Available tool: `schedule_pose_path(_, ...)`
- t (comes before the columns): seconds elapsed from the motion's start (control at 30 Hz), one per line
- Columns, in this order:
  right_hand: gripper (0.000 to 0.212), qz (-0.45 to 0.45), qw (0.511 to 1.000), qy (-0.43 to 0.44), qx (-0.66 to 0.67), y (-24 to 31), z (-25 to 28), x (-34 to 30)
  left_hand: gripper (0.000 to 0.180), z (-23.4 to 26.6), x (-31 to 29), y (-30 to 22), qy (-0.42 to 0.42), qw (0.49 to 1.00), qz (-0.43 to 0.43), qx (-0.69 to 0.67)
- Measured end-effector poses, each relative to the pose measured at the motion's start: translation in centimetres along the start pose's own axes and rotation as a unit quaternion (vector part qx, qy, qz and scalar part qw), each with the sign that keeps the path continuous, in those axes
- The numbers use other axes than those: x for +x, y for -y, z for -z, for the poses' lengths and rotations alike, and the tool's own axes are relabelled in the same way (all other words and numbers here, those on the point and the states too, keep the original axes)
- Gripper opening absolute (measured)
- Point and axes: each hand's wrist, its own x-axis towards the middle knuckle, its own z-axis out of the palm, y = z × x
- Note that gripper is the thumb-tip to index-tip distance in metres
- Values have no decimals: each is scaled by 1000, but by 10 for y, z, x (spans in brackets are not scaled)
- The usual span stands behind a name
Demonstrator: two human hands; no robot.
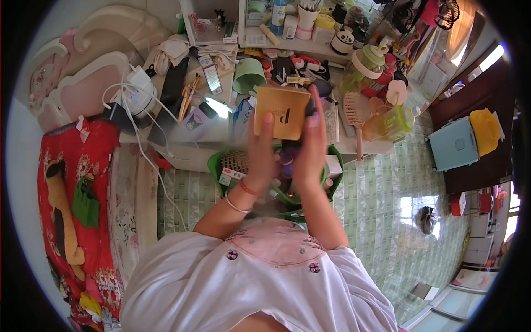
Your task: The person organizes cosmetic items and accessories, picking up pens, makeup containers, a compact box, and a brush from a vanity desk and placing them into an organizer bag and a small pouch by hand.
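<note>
My left hand (260, 157) is closed on a small gold box (281, 113), its thumb lying on the box's printed face. Beside it, my right hand (311, 152) is raised at the box's right edge, fingers closed around a dark object (310, 107) that is mostly hidden. Both hands are slightly blurred. Below them stands a green basket (214, 161) with cosmetics in it, among them a white box (231, 177) and purple items (287, 160). Just behind the gold box, a pale green cup (249, 76) lies tipped on the crowded dressing table.
A pink hairbrush (355, 110) and a green-lidded bottle (395, 123) are at the table's right. On the left are a white power adapter (141, 88) with trailing cables, makeup brushes (189, 97) and a bed with a red cover (83, 144). A light blue suitcase (454, 146) stands at right.
</note>
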Motion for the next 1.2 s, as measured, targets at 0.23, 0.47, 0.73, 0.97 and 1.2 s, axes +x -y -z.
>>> schedule_pose_path(0.23, 49, 158, 927, 149, -306, 5, 4, -43, 45, 14, 13, -17, 1, 1000, 17, -4)
schedule_pose_path(0.47, 26, -142, 985, 78, -56, 26, 48, -37, 48, 21, 17, -25, -51, 993, 10, 107)
schedule_pose_path(0.73, 10, 185, 892, 6, -413, 38, 85, 53, 36, 36, 16, -36, 96, 980, 66, 163)
schedule_pose_path(0.97, 10, 207, 813, 147, -523, -20, 113, 100, 33, 34, 16, -44, 193, 952, 99, 214)
schedule_pose_path(1.2, 24, 296, 640, 124, -698, -34, 129, 119, 34, 32, 15, -48, 213, 945, 112, 220)
